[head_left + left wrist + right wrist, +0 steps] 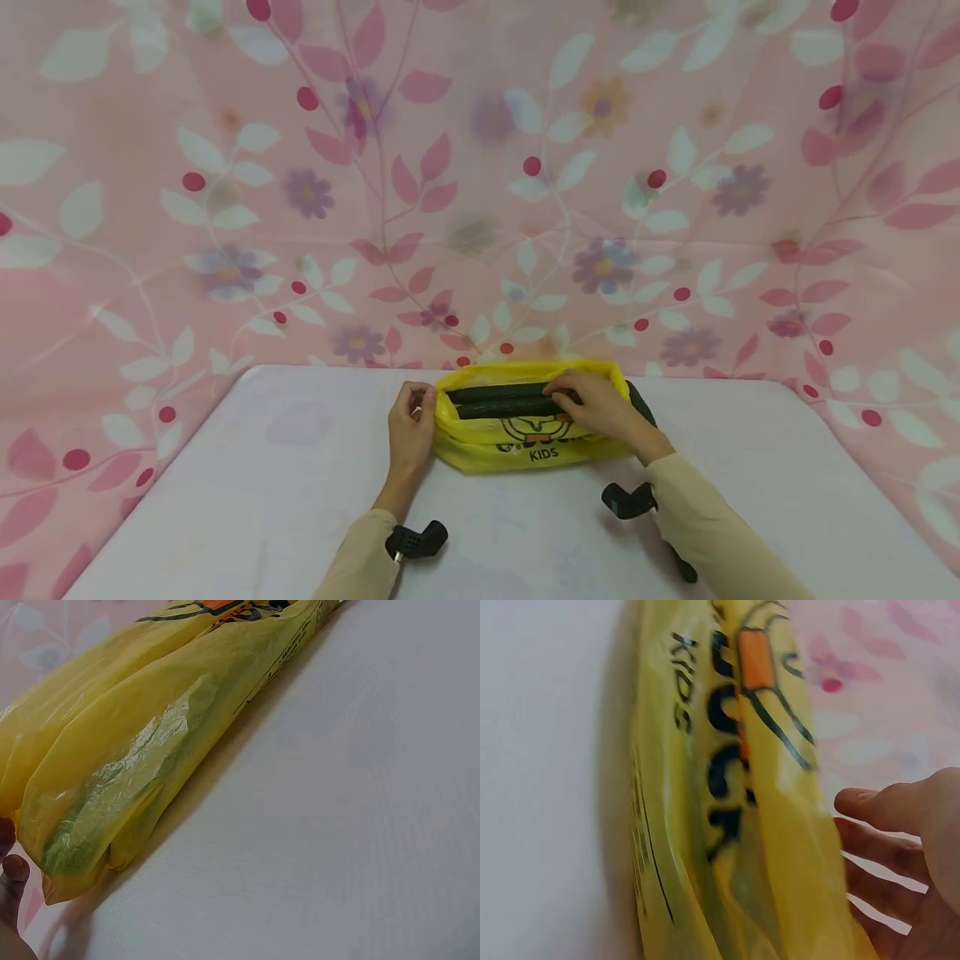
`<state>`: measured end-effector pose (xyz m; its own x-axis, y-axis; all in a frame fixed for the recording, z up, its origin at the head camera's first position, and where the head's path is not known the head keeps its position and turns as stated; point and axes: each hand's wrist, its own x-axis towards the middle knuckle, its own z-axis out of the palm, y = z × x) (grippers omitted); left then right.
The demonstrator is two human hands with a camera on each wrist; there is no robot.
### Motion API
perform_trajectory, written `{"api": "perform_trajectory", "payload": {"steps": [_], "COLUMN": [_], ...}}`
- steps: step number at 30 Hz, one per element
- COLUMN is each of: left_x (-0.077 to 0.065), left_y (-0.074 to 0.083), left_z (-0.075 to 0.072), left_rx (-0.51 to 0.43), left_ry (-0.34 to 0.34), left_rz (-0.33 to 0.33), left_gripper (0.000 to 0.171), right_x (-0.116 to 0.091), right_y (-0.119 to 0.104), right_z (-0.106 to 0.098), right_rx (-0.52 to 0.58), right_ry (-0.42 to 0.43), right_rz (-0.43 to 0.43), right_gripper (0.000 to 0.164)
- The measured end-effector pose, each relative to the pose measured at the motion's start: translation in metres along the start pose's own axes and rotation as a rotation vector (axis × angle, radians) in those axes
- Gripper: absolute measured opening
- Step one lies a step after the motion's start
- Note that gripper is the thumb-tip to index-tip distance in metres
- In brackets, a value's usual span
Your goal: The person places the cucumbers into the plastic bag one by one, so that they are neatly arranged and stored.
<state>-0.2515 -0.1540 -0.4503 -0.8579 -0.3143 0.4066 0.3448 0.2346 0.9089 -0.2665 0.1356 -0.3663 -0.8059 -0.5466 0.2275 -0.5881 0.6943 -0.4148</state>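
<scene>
A yellow plastic bag (480, 450) with cartoon print and the word KIDS lies on its side, its opening facing up and back. Inside it, long dark green cucumbers (501, 407) lie side by side, and their green shows through the plastic in the left wrist view. My left hand (411, 425) pinches the bag's rim at the left end. Over the opening, my right hand (603, 410) reaches in from the right, fingertips at the cucumbers' upper side. Its fingers (889, 851) are spread loosely behind the bag's edge in the right wrist view.
Another dark green cucumber end (640, 403) shows beyond the bag's right end. The table (300, 483) has a white cover, and a pink floral curtain (480, 208) hangs behind its far edge. Black cameras (417, 540) sit on both wrists.
</scene>
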Motion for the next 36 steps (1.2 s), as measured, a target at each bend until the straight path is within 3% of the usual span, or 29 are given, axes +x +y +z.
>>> {"api": "perform_trajectory", "payload": {"steps": [5,12,19,30,36], "left_x": [-0.003,-0.011,-0.013,-0.013,-0.012], "left_y": [0.01,0.035,0.037,0.037,0.037], "left_z": [-0.005,-0.011,-0.011,-0.01,-0.007], "left_rx": [0.018,0.035,0.027,0.022,0.023], "left_ry": [-0.016,-0.03,-0.027,-0.034,-0.027], "left_rz": [-0.011,0.022,-0.004,0.009,0.009], "left_gripper": [0.017,0.016,0.016,0.017,0.016], "right_x": [-0.021,-0.039,-0.05,-0.069,-0.084], "right_y": [0.01,0.022,0.027,0.031,0.039], "right_z": [-0.014,-0.024,-0.028,-0.03,-0.03], "right_rx": [0.066,0.063,0.072,0.043,0.028], "right_ry": [0.107,0.18,0.21,0.272,0.287], "right_rz": [0.072,0.082,0.09,0.073,0.163], "right_gripper": [0.019,0.02,0.019,0.019,0.022]}}
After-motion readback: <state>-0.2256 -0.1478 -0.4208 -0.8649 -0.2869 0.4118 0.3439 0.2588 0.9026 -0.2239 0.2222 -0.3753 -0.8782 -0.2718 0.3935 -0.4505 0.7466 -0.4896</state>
